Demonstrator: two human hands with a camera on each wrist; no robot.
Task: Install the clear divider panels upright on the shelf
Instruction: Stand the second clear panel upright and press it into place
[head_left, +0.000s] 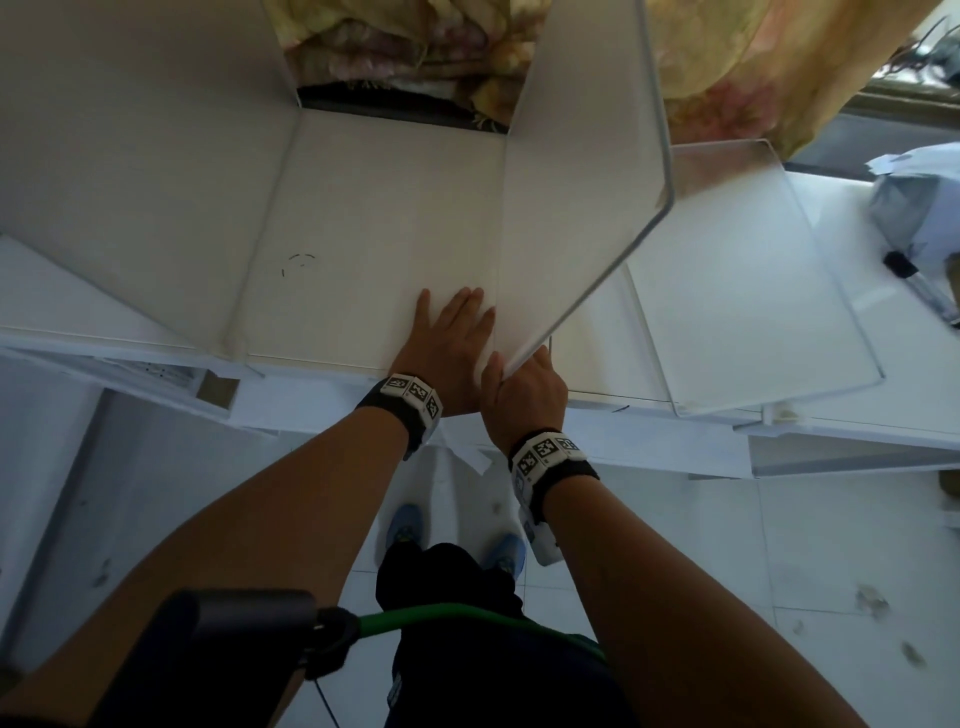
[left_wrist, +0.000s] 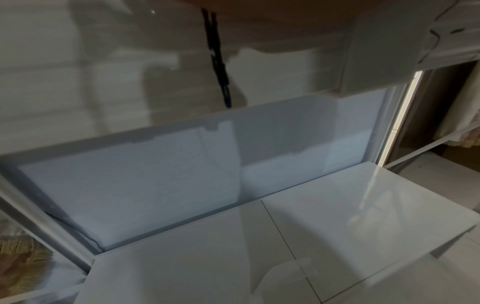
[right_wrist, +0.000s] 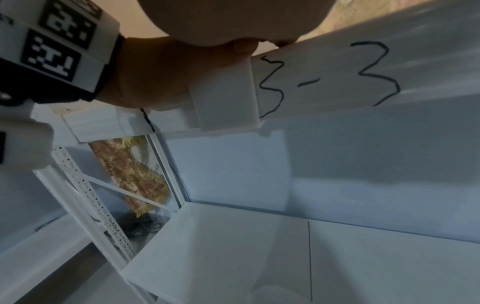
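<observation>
The white shelf (head_left: 374, 218) runs across the head view. A clear divider panel (head_left: 587, 171) stands upright on it, just right of centre. My right hand (head_left: 511, 371) grips this panel's lower front corner at the shelf's front edge. My left hand (head_left: 457, 332) lies flat on the shelf with straight fingers, right beside the panel's left face. A second clear panel (head_left: 156, 197) stands at the left, and a third panel (head_left: 753, 280) is farther right. In the right wrist view a white clip (right_wrist: 226, 96) sits on the shelf's front edge (right_wrist: 363, 67), next to a handwritten "3-3".
Floral fabric (head_left: 405, 47) hangs behind the shelf. A grey bag (head_left: 914, 208) lies at the far right. A lower white shelf (right_wrist: 233, 246) and a perforated upright post (right_wrist: 91, 201) are below. My feet stand on the tiled floor (head_left: 727, 545).
</observation>
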